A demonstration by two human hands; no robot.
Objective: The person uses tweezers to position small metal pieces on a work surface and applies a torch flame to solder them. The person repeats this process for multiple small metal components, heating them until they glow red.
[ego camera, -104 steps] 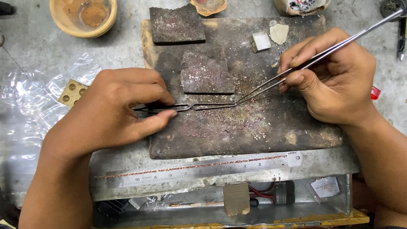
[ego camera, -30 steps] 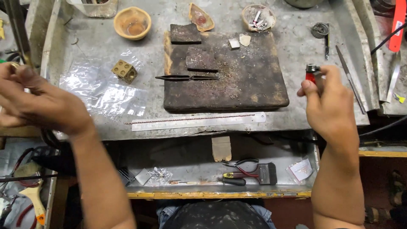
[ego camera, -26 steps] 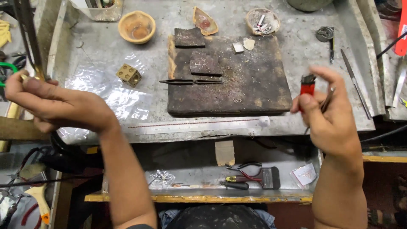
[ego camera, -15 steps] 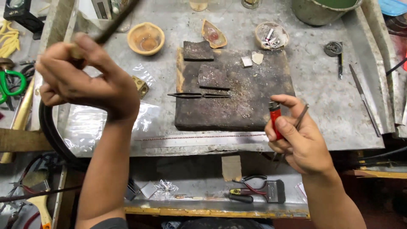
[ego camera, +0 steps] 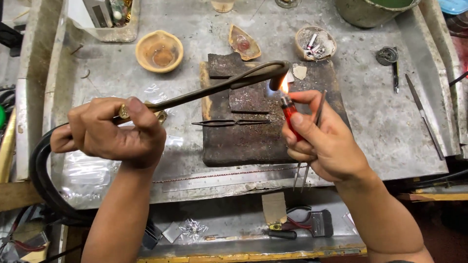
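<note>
Over the dark block (ego camera: 253, 141) at mid-bench, the left hand (ego camera: 109, 131) grips a torch (ego camera: 214, 87) whose bent tip meets the flame of a red lighter (ego camera: 289, 111), clutched with tweezers (ego camera: 312, 141) in the right hand (ego camera: 324, 143). Bare bench (ego camera: 385, 122) lies open to the right; clay bowls (ego camera: 159, 50) line the far edge.

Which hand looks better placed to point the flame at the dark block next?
Probably the left hand: it grips the torch, whose nozzle already hangs over the block. The right hand is full, holding a lit red lighter and tweezers.
</note>
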